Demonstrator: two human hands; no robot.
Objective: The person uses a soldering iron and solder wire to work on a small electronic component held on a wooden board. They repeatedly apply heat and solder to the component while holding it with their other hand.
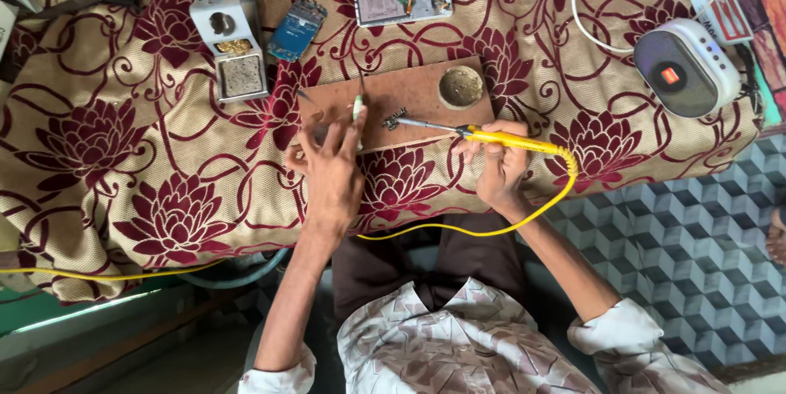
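Right hand is gripping a yellow-handled soldering iron over a brown wooden board; left hand fingers are seemingly pinching a thin white-green stick.

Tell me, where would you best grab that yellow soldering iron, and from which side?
Grip the soldering iron on its yellow handle, well back from the bare metal tip that points left over the wooden board. Come from the near side, as the right hand does; the cord trails off the handle's right end.
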